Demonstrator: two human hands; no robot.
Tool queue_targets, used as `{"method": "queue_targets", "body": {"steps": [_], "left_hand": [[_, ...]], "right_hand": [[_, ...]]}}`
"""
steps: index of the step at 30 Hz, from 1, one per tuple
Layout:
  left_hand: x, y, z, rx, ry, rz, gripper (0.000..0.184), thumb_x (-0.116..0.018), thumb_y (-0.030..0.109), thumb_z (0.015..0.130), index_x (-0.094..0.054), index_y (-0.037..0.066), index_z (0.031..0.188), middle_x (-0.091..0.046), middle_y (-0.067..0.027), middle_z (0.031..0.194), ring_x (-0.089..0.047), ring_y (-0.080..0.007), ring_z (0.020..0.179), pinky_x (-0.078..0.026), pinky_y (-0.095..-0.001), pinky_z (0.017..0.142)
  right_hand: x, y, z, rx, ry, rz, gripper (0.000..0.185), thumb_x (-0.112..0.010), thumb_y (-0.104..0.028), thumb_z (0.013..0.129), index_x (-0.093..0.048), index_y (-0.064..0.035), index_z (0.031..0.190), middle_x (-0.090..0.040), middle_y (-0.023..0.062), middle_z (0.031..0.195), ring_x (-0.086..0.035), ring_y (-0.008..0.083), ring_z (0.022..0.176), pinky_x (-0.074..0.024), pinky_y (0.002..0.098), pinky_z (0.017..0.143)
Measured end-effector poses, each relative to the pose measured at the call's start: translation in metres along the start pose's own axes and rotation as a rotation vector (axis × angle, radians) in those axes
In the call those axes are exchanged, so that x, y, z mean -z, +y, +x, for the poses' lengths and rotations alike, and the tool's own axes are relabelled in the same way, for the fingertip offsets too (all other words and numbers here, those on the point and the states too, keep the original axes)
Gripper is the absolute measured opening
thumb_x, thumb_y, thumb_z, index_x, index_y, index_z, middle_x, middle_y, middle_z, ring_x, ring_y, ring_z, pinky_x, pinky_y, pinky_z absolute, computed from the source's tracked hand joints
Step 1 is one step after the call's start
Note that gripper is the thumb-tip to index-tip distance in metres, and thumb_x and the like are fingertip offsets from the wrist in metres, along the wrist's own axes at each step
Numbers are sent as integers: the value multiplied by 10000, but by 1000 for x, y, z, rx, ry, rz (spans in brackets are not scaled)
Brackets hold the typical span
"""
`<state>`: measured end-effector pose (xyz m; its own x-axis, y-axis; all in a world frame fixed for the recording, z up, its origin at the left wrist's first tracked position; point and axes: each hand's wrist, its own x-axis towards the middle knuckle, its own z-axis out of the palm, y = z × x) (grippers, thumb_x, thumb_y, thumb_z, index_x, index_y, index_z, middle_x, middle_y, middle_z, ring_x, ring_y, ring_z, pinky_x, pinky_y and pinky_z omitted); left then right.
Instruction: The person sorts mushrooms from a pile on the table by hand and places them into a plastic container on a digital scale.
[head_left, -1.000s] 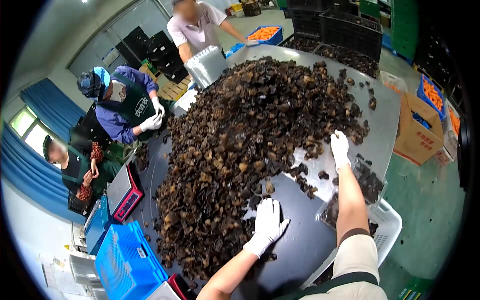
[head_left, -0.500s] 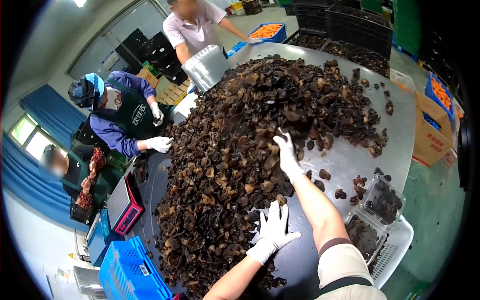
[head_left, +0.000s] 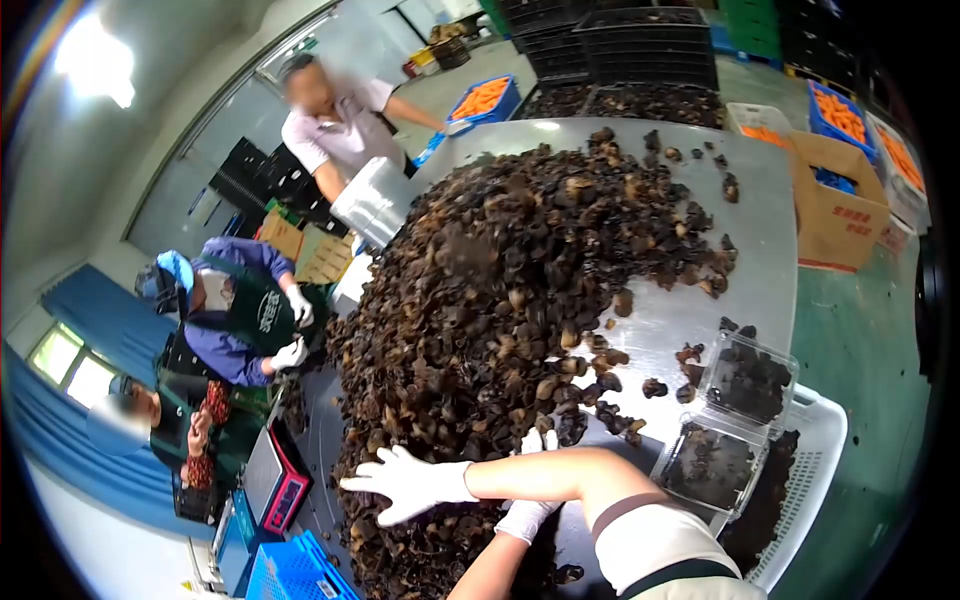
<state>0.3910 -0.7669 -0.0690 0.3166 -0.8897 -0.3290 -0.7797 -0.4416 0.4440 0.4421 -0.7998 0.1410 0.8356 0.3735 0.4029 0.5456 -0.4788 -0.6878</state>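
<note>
A large heap of dark brown wood ear mushrooms (head_left: pixel 470 300) covers the middle of the metal table. My right hand (head_left: pixel 410 485), in a white glove, reaches across to the left with its fingers spread flat on the near part of the heap. Under my right forearm, my left hand (head_left: pixel 540 440), also gloved, rests at the heap's near edge. Its fingertips show stretched out, while the forearm covers the palm. Right of both hands stands a clear plastic clamshell box (head_left: pixel 708 462) with dark mushroom pieces inside.
A white basket (head_left: pixel 825 440) sits under the clamshell box at the table's right edge. At left are a red-framed scale (head_left: pixel 285 490) and a blue crate (head_left: pixel 295 570). Several people stand along the far left side; one is beside stacked clear containers (head_left: pixel 375 200).
My right hand has swung from the heap's right side to the near left, crossing over my left hand. Loose mushrooms have shifted on the right. A co-worker's gloved hand has drawn back from the heap.
</note>
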Motion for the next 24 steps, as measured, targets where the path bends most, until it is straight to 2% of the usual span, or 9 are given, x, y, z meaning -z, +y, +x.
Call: {"method": "queue_targets", "body": {"steps": [2,4,7,9,10,12,15,21,24], "left_hand": [[6,4,-1,6,-16,-73,866,-541,607,815,-226,121,1458,-259,-139,1495,-242,-327,1371,-221,-443,1105],[52,63,-15,32,136,360,999,-536,679,773,-169,55,1462,-197,-235,1493,-197,-392,1378,-222,-528,1087],[55,71,-14,139,111,474,1122,-574,719,702,-166,-22,1440,-173,-328,1461,-189,-444,1366,-233,-597,1053],[60,78,-11,161,75,500,1112,-589,704,702,-181,-27,1434,-188,-329,1455,-218,-444,1354,-244,-590,1048],[60,78,-11,160,75,523,1106,-604,692,699,-196,-34,1427,-203,-328,1448,-239,-445,1343,-255,-583,1044],[59,79,-10,162,67,536,1120,-612,702,680,-212,-37,1421,-205,-328,1445,-240,-454,1338,-264,-583,1039],[61,82,-10,160,62,560,1134,-613,717,661,-231,-40,1414,-212,-330,1438,-247,-457,1330,-271,-587,1033],[61,82,-9,175,54,508,1132,-625,707,653,-244,-45,1408,-210,-336,1433,-258,-460,1321,-268,-601,1026],[64,84,-9,183,33,467,1119,-638,686,659,-246,-49,1407,-208,-338,1432,-256,-465,1319,-265,-609,1023]], "right_hand": [[24,7,-25,188,2,339,688,-574,-317,780,-378,-88,1399,-500,200,1307,-479,385,1195,-380,448,1023],[106,2,-67,5,75,137,527,-522,-235,772,-542,-34,1259,-628,199,1120,-612,307,1026,-475,381,923],[191,77,-139,-397,639,-350,327,-509,-115,719,-726,-103,963,-695,148,929,-678,195,781,-526,307,748],[253,126,-211,-689,1025,-567,253,-515,-72,706,-743,-82,815,-700,132,858,-678,235,776,-528,312,755],[273,139,-251,-659,1340,-614,236,-529,-76,699,-736,-66,813,-694,139,866,-671,272,784,-527,344,765],[295,176,-326,-887,1531,-875,235,-556,-150,719,-740,-79,847,-682,164,852,-664,314,798,-521,377,789],[288,253,-412,-1335,1637,-630,388,-592,-284,806,-646,-77,1130,-646,156,1098,-602,298,1044,-453,366,925],[257,300,-313,-845,1541,-550,314,-621,-234,834,-640,-54,1091,-609,137,1186,-508,272,1189,-370,353,1020],[249,308,-281,-684,1529,-120,273,-644,-223,827,-663,-57,1043,-619,104,1155,-515,237,1162,-372,322,1006]]}}
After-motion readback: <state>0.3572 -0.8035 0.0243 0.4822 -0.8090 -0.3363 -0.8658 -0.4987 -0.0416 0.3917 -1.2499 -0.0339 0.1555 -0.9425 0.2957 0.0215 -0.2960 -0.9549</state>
